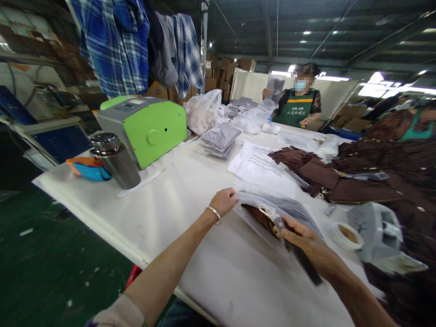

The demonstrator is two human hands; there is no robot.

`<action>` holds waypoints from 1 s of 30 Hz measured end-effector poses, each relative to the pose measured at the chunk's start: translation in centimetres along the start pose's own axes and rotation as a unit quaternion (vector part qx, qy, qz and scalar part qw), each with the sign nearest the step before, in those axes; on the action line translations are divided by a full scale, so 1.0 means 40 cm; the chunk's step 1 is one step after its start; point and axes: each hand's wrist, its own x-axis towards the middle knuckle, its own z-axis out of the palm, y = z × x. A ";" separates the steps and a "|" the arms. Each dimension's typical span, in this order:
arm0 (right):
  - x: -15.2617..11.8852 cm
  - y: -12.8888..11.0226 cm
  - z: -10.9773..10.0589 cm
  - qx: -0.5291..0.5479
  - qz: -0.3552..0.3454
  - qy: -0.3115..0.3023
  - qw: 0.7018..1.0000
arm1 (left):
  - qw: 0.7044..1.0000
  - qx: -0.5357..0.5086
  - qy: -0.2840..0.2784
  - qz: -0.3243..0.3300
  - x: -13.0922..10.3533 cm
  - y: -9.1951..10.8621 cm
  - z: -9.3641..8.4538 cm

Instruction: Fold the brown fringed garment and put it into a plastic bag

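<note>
My left hand (223, 201), a silver bangle on its wrist, pinches the edge of a clear plastic bag (250, 200) above the white table. My right hand (301, 234) grips a dark brown bag (256, 216) with pale metal fittings, thumb on top. Most of the brown bag sits inside the plastic, and a dark strap (308, 268) trails out below my right hand. Behind it lies a stack of clear plastic bags (289, 204). Brown bags (350, 184) with zips and fringes are heaped to the right.
A green-and-grey machine (155, 131) stands at the left, beside a steel flask (121, 163) and an orange-blue pouch (90, 168). Grey bagged packs (220, 138) lie further back. A tape roll (347, 236) and a tape dispenser (378, 231) sit right. A co-worker in a green apron (295, 109) stands across the table.
</note>
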 end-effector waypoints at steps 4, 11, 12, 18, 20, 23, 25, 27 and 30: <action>-0.001 -0.008 -0.007 -0.024 -0.007 -0.006 1.000 | 1.000 -0.020 -0.005 -0.001 0.000 0.006 -0.005; -0.039 0.009 0.095 -0.280 -0.109 -0.057 0.952 | 1.000 -0.014 -0.011 -0.016 -0.004 -0.030 0.021; -0.050 0.015 0.118 -0.315 -0.123 -0.061 0.939 | 1.000 -0.011 -0.011 -0.018 -0.006 -0.037 0.025; -0.095 0.032 0.197 -0.407 -0.109 -0.091 0.902 | 1.000 0.002 0.005 -0.011 -0.036 -0.055 0.024; -0.100 0.029 0.199 -0.402 -0.112 -0.084 0.905 | 1.000 0.006 0.013 -0.005 -0.053 -0.055 0.014; -0.103 0.030 0.199 -0.384 -0.120 -0.079 0.912 | 0.999 0.021 0.031 0.000 -0.093 -0.052 -0.006; -0.102 0.039 0.201 -0.366 -0.124 -0.069 0.920 | 0.998 0.041 0.051 -0.006 -0.128 -0.048 -0.017; -0.101 0.054 0.205 -0.333 -0.126 -0.057 0.933 | 0.995 0.063 0.069 -0.017 -0.168 -0.043 -0.021; -0.096 0.078 0.217 -0.250 -0.119 -0.015 0.961 | 0.994 0.083 0.061 -0.022 -0.222 -0.031 -0.006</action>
